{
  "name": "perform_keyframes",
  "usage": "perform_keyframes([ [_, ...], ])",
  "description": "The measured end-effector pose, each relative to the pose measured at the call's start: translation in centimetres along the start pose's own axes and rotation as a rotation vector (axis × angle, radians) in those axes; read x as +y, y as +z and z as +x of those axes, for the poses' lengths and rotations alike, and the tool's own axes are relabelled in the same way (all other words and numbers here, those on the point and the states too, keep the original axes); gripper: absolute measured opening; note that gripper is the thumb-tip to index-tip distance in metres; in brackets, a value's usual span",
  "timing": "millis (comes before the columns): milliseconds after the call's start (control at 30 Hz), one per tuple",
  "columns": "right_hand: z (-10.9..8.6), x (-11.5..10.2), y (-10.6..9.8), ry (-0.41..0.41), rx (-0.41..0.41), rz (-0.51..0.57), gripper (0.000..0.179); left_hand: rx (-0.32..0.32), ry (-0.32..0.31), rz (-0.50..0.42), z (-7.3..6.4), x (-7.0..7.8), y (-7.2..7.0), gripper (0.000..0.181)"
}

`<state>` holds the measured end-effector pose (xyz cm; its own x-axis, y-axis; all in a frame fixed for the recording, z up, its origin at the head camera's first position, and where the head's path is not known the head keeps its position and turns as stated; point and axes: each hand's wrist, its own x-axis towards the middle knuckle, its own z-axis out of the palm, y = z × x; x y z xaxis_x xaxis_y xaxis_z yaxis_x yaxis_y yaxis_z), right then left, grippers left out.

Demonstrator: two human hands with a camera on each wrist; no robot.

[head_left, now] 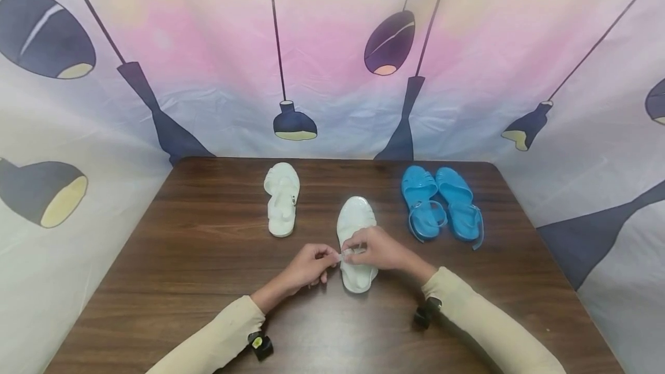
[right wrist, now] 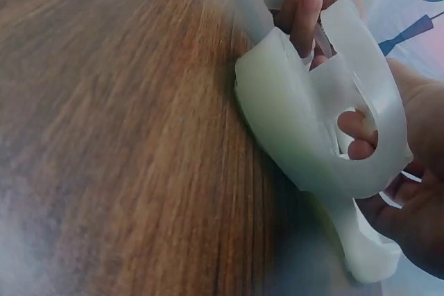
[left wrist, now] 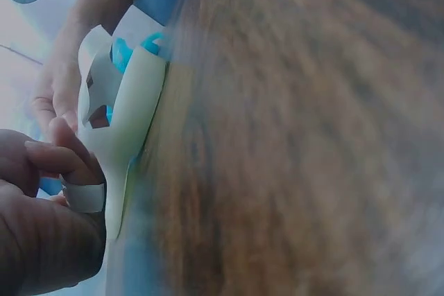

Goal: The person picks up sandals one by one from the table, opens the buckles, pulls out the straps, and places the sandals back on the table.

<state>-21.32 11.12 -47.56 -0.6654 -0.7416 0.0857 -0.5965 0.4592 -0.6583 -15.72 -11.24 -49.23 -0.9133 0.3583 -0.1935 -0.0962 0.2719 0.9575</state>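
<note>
A white sandal (head_left: 355,216) lies sole down at the middle of the table, toe pointing to the back. At its left side my left hand (head_left: 313,264) pinches the end of its thin strap (left wrist: 84,197) between thumb and fingers. From the right, my right hand (head_left: 381,250) reaches over the sandal and pinches the strap close to my left fingertips. In the right wrist view the heel piece (right wrist: 277,109) stands nearest, with fingers of the right hand (right wrist: 427,178) showing through an opening in it. The buckle is hidden behind the fingers.
A second white sandal (head_left: 281,201) lies farther back to the left. Two blue sandals, one on the left (head_left: 418,182) and one on the right (head_left: 454,184), lie side by side at the back right. A printed curtain (head_left: 332,33) hangs behind the brown wooden table (head_left: 208,281).
</note>
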Motion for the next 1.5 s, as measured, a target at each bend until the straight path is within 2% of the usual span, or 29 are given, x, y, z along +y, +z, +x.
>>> perform_keyframes([
  [267, 0.1, 0.1, 0.4, -0.008, 0.014, 0.028, 0.012, 0.005, 0.014, -0.023, -0.2, 0.3, 0.1, 0.024],
  [400, 0.0, 0.2, 0.6, -0.010, 0.037, 0.020, 0.011, -0.010, 0.054, -0.043, -0.2, 0.6, 0.1, 0.022],
  [567, -0.3, 0.6, 0.8, 0.000, 0.063, 0.002, 0.008, -0.033, 0.031, 0.065, 0.0, 1.3, -0.2, 0.020],
  [667, -0.4, 0.7, 0.8, 0.006, 0.071, 0.004, 0.008, -0.060, 0.015, 0.092, 0.1, 1.3, -0.4, 0.020],
  [867, -0.5, 0.7, 0.8, 0.004, 0.074, 0.026, 0.009, -0.075, 0.006, 0.009, 0.4, 1.2, -0.4, 0.018],
  [1067, -0.4, 0.4, 0.7, -0.008, 0.072, 0.056, 0.013, -0.044, 0.018, -0.051, 0.6, 1.0, -0.2, 0.017],
  [1167, -0.5, 0.3, 0.8, 0.010, 0.080, 0.060, 0.013, -0.042, 0.025, -0.013, 0.6, 1.3, -0.3, 0.018],
  [1367, -0.7, 0.6, 1.0, 0.053, 0.097, 0.053, 0.013, -0.053, 0.016, 0.152, 0.3, 1.9, -0.7, 0.017],
  [1500, -0.7, 0.6, 1.0, 0.031, 0.106, 0.062, 0.014, -0.060, 0.020, 0.131, 0.5, 1.8, -0.7, 0.015],
])
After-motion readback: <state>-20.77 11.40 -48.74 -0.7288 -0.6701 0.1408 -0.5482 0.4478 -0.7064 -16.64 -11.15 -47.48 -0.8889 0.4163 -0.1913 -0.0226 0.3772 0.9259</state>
